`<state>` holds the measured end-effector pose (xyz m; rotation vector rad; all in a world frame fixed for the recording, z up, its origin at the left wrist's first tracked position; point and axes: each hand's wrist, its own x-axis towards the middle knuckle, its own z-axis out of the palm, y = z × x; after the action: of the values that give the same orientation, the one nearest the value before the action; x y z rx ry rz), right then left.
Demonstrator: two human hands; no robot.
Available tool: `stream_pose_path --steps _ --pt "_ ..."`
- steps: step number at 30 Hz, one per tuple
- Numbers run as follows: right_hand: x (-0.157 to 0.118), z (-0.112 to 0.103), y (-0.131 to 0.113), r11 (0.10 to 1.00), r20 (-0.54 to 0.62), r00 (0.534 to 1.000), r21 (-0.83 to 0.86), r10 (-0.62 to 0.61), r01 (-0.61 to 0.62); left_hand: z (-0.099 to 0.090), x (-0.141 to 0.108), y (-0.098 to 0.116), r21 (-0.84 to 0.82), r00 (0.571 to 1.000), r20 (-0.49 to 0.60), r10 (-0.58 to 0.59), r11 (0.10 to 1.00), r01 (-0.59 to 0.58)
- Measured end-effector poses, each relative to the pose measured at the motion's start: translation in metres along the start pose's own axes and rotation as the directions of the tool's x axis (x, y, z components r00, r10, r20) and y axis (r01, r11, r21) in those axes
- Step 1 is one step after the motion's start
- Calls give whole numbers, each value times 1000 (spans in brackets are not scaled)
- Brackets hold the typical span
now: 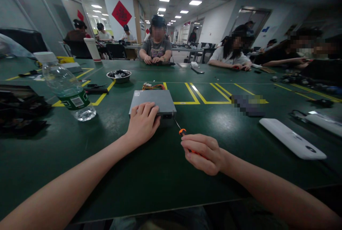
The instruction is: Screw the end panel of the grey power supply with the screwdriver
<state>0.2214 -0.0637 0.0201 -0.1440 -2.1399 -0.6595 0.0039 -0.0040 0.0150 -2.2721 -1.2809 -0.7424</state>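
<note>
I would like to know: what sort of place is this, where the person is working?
It appears to be a shared workroom, perhaps for electronics. Several people sit at tables, the green table has yellow markings, and a gray metal box with colored wires lies near a screwdriver.

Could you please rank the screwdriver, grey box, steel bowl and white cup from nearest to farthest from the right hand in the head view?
1. Screwdriver: in the right hand.
2. Grey box: ahead and left, left hand on it.
3. Steel bowl: beyond the box, farther left.
4. White cup: beyond the bowl, farther left.
</note>
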Motion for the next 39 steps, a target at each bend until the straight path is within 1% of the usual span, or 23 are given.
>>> stream_pose_path --steps 3,8,13,16,19,23,27,33,39 --pt "-2 -1 0 1000 9 1000 2 29 -29 2 -1 -1 8 1000 -13 11 1000 -11" --pt "-6 -3 0 992 51 991 1 126 -126 7 -6 -4 29 995 -26 98 995 -97" --pt "-6 -3 -2 989 71 987 5 146 -146 7 -11 2 25 984 -13 180 983 -179" --pt "-5 -3 -2 988 83 985 13 153 -154 5 -13 7 19 981 18 193 981 -193" --pt "-4 -4 -3 990 78 987 22 138 -140 4 -14 11 11 977 42 211 977 -211" --pt "-1 -7 -2 994 33 995 36 98 -99 4 -16 12 0 975 54 215 976 -216" --pt "0 -8 -1 995 -10 996 15 94 -94 4 -16 11 -11 971 60 230 973 -230" --pt "4 -8 0 999 -88 996 22 34 -32 6 -16 10 -23 973 50 226 974 -225" --pt "6 -8 1 999 -73 997 16 30 -29 5 -17 10 -42 975 38 217 976 -216"
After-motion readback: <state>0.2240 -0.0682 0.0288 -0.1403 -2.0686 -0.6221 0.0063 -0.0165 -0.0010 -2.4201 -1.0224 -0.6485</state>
